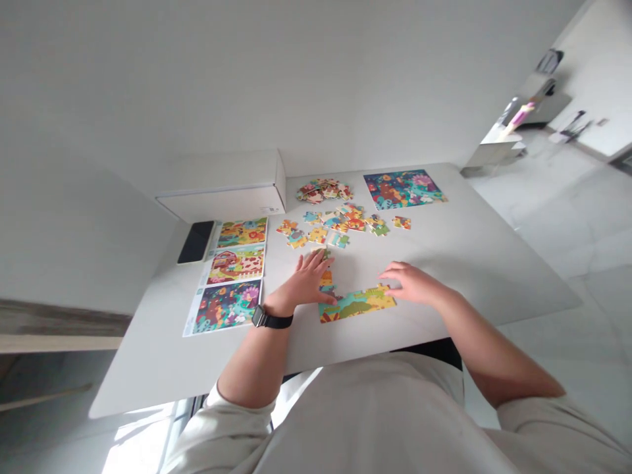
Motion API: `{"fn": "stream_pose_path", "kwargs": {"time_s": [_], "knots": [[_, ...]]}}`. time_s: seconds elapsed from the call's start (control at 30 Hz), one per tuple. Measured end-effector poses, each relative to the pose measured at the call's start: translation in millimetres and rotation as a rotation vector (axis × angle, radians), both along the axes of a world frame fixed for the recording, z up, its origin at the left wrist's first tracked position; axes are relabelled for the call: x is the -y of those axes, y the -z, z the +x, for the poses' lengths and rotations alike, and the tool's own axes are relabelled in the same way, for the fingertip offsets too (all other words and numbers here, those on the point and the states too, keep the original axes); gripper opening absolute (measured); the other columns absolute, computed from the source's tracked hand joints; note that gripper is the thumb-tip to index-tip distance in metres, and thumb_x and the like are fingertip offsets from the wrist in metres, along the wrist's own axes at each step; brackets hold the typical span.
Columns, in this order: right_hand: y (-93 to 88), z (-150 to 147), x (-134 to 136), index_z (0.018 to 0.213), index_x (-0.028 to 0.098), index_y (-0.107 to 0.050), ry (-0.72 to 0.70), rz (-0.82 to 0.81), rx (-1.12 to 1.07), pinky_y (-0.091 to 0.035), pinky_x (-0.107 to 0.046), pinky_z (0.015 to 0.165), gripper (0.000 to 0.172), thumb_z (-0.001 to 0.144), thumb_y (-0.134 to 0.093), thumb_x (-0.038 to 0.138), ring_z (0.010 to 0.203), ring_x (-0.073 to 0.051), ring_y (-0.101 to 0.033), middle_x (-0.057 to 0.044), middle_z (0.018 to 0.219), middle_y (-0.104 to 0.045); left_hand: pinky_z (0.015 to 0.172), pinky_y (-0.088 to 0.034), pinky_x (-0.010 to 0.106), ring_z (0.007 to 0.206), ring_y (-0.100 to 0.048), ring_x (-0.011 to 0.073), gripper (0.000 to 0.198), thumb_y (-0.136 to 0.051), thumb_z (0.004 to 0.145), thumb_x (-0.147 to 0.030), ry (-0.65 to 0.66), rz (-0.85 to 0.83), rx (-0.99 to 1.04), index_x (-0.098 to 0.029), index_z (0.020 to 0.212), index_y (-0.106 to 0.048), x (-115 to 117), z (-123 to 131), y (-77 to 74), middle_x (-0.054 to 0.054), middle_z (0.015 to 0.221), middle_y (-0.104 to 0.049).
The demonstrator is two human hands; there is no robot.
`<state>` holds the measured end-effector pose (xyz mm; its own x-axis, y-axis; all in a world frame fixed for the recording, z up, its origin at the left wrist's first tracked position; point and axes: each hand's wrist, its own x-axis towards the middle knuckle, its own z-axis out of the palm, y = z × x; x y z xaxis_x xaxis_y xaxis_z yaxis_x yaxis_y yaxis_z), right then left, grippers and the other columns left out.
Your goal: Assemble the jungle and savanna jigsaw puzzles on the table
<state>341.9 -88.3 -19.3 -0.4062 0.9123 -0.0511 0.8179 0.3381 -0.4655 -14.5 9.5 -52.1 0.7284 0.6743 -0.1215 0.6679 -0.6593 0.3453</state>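
A partly joined jigsaw puzzle (358, 304) lies near the table's front edge, its bottom row and left side linked in an L shape. My left hand (310, 282) rests over the left side with fingers spread, covering some of the pieces. At the right end of the bottom row is my right hand (412, 282), fingers apart and nothing seen in them; the fingertips are close to the end piece. Beyond the hands, loose puzzle pieces (355, 224) lie scattered, with one lone piece (401, 222) off to their right.
A heap of other pieces (324, 190) lies farther back, left of a finished dark puzzle (405, 189). On the left are a reference sheet (201, 309) with three pictures, a black phone (196, 241) and a white box (222, 197) against the wall.
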Motion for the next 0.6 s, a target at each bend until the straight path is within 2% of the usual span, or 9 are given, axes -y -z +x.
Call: {"fn": "stream_pose_path", "kwargs": {"time_s": [0.17,0.6], "knots": [[2.9,-8.2,18.3,0.122,0.028,-0.082,0.023,0.012,0.045,-0.058,-0.042,0.103,0.038,0.086,-0.086,0.017,0.114,-0.029,-0.071,-0.009,0.12,-0.074,0.136,-0.012,0.073,0.171,-0.014,0.0489,0.133,-0.088,0.07,-0.082,0.001,0.028,-0.007,-0.025,0.176,-0.033,-0.2,0.6,4.1,0.022,0.185,-0.018],[0.8,-17.5,15.2,0.113,0.024,-0.079,-0.007,-0.012,0.09,-0.055,-0.039,0.096,0.031,0.085,-0.09,0.019,0.108,-0.028,-0.071,-0.009,0.116,-0.076,0.134,-0.01,0.076,0.172,-0.017,0.0464,0.124,-0.087,0.075,-0.077,-0.016,0.01,-0.08,-0.028,0.176,-0.035,1.1,-1.3,-4.8,0.02,0.185,-0.021]]}}
